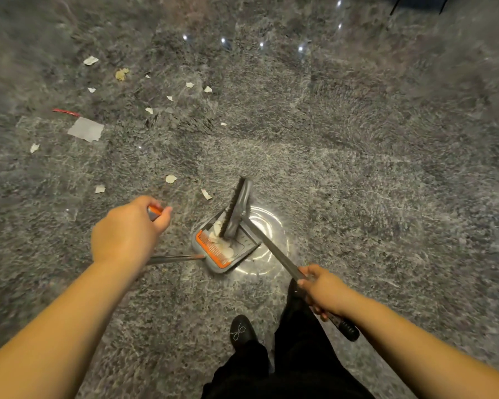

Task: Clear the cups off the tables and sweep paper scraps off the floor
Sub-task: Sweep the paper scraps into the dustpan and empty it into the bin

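Grey floor [357,168]: one broom [236,211], one dustpan [222,251], a dozen-odd scraps [90,60]

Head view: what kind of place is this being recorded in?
Probably an indoor public space such as a lobby or cafe, though only floor shows. The polished grey stone floor reflects ceiling lights, paper scraps litter it, and a long-handled dustpan and broom are in use.
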Demonstrator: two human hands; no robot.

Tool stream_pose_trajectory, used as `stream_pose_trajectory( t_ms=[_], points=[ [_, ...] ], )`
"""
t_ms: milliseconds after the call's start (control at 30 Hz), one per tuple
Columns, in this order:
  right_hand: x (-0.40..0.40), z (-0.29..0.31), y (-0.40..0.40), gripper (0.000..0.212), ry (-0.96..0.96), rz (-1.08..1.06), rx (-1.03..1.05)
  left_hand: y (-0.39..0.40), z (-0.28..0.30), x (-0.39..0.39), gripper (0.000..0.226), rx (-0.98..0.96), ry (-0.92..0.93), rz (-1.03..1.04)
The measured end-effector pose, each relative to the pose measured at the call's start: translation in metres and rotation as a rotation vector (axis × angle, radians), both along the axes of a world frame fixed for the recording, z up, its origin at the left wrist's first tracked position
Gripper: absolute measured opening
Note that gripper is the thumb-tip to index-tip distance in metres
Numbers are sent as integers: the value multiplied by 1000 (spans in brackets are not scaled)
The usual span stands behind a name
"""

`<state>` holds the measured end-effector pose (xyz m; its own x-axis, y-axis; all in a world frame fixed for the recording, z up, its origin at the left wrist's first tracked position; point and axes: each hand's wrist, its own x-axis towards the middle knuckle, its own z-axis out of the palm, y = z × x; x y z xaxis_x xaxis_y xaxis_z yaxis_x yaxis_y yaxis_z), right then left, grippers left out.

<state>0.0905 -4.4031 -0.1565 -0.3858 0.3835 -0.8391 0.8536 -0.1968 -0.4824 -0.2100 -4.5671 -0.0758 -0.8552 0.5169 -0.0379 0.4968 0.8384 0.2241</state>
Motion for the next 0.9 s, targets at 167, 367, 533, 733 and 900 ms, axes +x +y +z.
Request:
stream_pose_trajectory(
  t_ms=[167,367,533,733,900],
  points=[
    [-41,11,16,31,3,80,123,-37,13,-28,29,17,-2,124],
    [-91,8,52,39,-29,106,150,-67,21,-63,30,8,52,222],
    [-149,3,103,42,-76,247,206,-70,21,-105,28,-26,45,308],
    [-243,-7,171,39,-143,501,304,-43,11,-159,26,-133,19,328],
    [-313,-23,209,28,-209,710,410,-22,-1,-199,26,-184,-22,356]
  ],
)
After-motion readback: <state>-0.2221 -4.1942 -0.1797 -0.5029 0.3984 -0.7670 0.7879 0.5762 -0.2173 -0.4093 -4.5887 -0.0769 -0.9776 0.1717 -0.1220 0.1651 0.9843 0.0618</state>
